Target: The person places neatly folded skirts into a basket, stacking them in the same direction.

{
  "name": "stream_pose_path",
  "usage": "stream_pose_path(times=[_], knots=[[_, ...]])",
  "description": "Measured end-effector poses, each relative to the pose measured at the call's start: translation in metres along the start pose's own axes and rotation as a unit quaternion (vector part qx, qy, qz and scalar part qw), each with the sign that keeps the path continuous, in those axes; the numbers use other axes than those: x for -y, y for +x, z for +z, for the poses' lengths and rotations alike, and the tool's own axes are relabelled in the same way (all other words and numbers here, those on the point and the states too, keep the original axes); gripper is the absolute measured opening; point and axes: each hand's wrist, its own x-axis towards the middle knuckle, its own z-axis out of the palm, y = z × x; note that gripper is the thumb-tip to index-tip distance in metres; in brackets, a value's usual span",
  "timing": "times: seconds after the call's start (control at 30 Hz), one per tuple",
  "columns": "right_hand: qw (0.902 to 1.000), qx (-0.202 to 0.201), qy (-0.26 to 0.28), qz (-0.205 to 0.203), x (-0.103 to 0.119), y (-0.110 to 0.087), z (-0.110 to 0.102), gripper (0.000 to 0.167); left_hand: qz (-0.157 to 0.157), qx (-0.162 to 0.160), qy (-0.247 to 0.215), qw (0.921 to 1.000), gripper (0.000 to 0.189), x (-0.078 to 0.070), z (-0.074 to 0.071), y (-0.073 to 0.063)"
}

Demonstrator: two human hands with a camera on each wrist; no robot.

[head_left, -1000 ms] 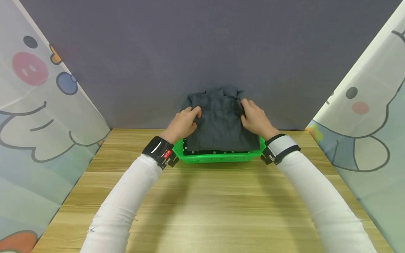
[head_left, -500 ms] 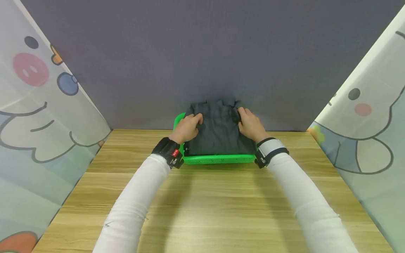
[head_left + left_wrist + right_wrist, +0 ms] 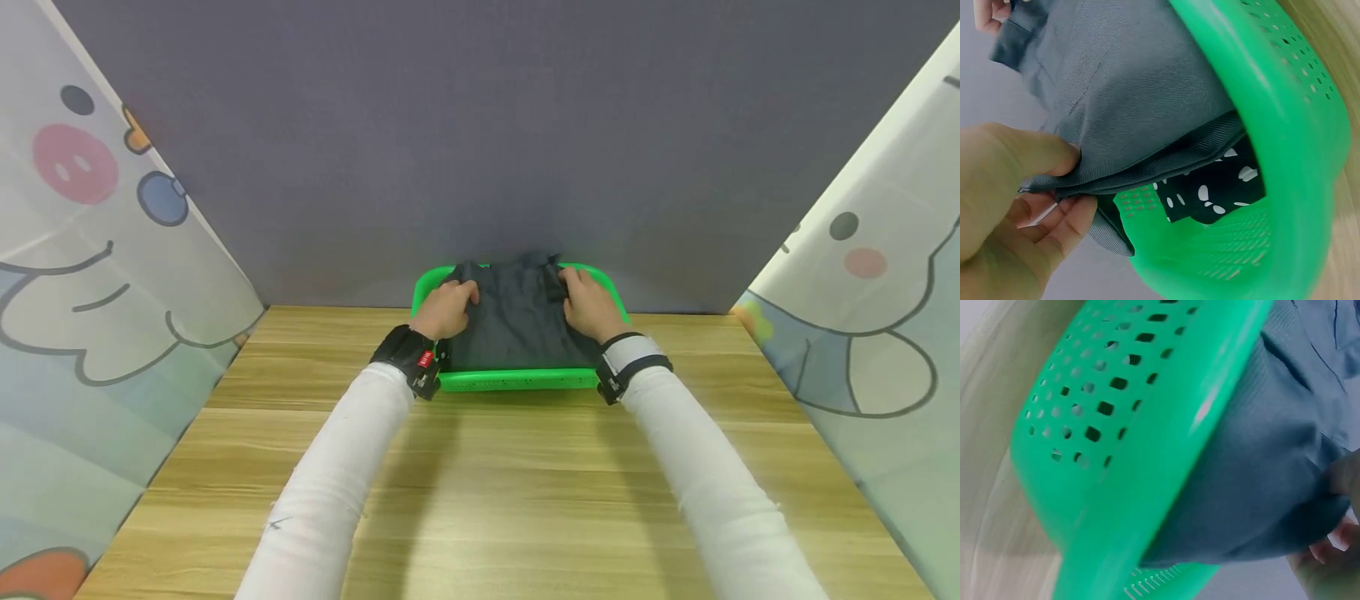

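Note:
A folded dark grey garment [image 3: 517, 329] lies over the green plastic basket [image 3: 519, 381], its near part inside the rim. My left hand [image 3: 444, 310] pinches the garment's left side; the left wrist view shows the thumb on top of the folded layers and fingers below. On the opposite side my right hand [image 3: 591, 308] grips the garment's right edge, with bunched fabric beside the fingers. Beneath the grey garment, a black cloth with white spots [image 3: 1210, 190] shows inside the basket. In the right wrist view, the grey fabric [image 3: 1241, 481] hangs just inside the rim.
The basket stands on a wood-grain table [image 3: 517, 483] near its back edge, close to a grey upright panel [image 3: 495, 133]. Cartoon-printed panels [image 3: 82, 275] line the left and right sides.
Both hands have lowered the garment down into the basket and come slightly closer together. The basket's back rim, hidden earlier, now shows.

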Motion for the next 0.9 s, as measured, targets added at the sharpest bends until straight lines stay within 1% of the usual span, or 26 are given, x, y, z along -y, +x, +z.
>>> stream_pose_path(times=[0.13, 0.3, 0.43, 0.6, 0.7, 0.8, 0.9], knots=[[0.9997, 0.02, 0.0, 0.013, 0.0, -0.003, 0.002, 0.037, -0.015, 0.024, 0.013, 0.9995, 0.034, 0.002, 0.002, 0.001], [0.9972, 0.065, -0.003, 0.038, 0.0, -0.006, 0.001, 0.041, -0.023, 0.044, 0.017, 0.9986, 0.039, 0.001, 0.003, 0.0], [0.9938, 0.096, -0.013, 0.054, -0.001, -0.007, 0.001, 0.041, -0.029, 0.062, 0.026, 0.9973, 0.044, 0.0, 0.002, 0.0], [0.9899, 0.132, -0.027, 0.045, -0.002, -0.01, 0.001, 0.039, -0.052, 0.097, 0.034, 0.9933, 0.049, 0.001, 0.001, 0.0], [0.984, 0.17, -0.027, 0.046, -0.002, -0.012, 0.001, 0.039, -0.066, 0.115, 0.039, 0.9904, 0.052, 0.001, 0.0, 0.0], [0.9738, 0.219, -0.028, 0.056, -0.001, -0.013, 0.002, 0.043, -0.08, 0.133, 0.045, 0.9868, 0.053, 0.0, -0.001, -0.002], [0.9631, 0.258, -0.04, 0.064, -0.002, -0.013, 0.004, 0.048, -0.098, 0.156, 0.056, 0.9812, 0.056, -0.001, -0.003, -0.003]])
